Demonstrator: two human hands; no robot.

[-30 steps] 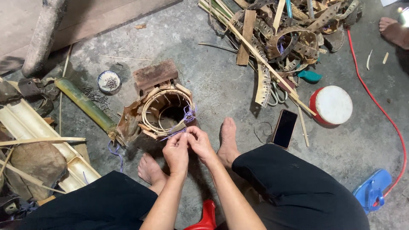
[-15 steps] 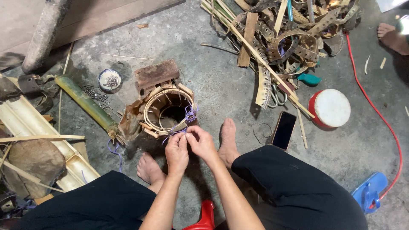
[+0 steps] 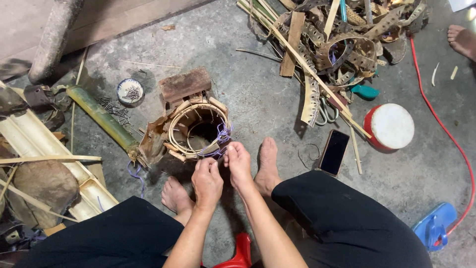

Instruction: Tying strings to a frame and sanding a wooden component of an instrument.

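A round woven bamboo basket frame (image 3: 196, 130) stands on the concrete floor in front of my bare feet. Purple string (image 3: 224, 135) is wound on its near right rim. My right hand (image 3: 239, 163) pinches the string just below that rim. My left hand (image 3: 207, 179) is beside it, fingers curled together, touching the string's lower end; the thread between them is too thin to follow. A brown wooden block (image 3: 184, 84) lies behind the basket.
A green bamboo pole (image 3: 104, 119) and split bamboo halves (image 3: 44, 149) lie left. A small bowl of nails (image 3: 130, 92) sits behind. A pile of bamboo strips (image 3: 337, 39), a red-and-white drum-like tin (image 3: 390, 126), a black phone (image 3: 334, 152), a red cable (image 3: 446, 134) and a blue sandal (image 3: 434, 226) are right. Someone's foot (image 3: 463, 39) is far right.
Both hands have stayed at the basket's near rim; the right hand has shifted slightly right and up along the string. The basket has not moved.
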